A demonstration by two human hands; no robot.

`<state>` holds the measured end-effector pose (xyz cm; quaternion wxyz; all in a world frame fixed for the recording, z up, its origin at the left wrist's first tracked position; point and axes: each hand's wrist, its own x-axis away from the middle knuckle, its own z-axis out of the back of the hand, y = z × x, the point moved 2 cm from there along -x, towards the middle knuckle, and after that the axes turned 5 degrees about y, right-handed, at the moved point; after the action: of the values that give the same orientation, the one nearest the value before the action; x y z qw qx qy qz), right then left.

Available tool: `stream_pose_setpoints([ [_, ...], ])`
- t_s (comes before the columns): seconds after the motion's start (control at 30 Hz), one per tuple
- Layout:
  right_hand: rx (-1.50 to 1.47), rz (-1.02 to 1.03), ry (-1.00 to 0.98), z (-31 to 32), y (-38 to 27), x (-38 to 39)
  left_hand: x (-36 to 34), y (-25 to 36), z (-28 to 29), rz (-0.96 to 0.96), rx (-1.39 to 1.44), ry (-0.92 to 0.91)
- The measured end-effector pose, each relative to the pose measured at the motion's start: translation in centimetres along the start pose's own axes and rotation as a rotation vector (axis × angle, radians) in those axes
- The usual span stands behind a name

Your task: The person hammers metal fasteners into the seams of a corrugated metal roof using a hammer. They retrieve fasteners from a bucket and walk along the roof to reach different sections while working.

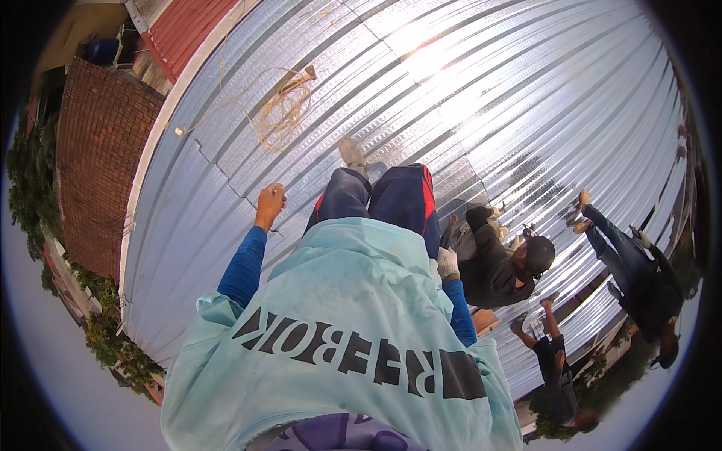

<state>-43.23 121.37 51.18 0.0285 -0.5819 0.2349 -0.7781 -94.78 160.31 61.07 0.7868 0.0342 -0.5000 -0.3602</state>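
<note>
My bare left hand (271,204) hangs beside my left leg, over the shiny corrugated metal roofing (406,124). Its fingers are curled in; whether something small is between them I cannot make out. On my other side, my right hand (447,263) wears a pale glove and rests close to my right thigh, its fingers mostly hidden. I stand on the sheets in dark trousers (402,199) with red side stripes, one worn shoe (352,152) showing. Ahead to the left lies a loose coil of pale cord (284,113) with a small wooden piece (309,72) at its top.
Close on my right a person in black (492,263) crouches on the roof. Farther right are a person in jeans (639,270) and another in dark clothes (555,368). The roof's left edge (139,195) drops toward a brown tiled roof (105,165) and trees.
</note>
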Motion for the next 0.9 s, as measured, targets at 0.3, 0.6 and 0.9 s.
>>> stream_pose_setpoints([
  [0.3, -0.311, -0.266, 0.106, -7.7, -15.0, -1.2, -3.1, 22.3, -14.0, -0.511, -0.547, -0.465],
  [0.6, -0.251, -0.316, 0.129, -0.2, -31.6, -17.1, -1.6, 30.9, -23.5, -0.661, -1.23, -0.608],
  [0.9, -0.561, -0.298, -0.01, -4.2, -50.3, -26.7, 2.5, 42.4, -21.6, -0.3, -1.163, -0.82],
])
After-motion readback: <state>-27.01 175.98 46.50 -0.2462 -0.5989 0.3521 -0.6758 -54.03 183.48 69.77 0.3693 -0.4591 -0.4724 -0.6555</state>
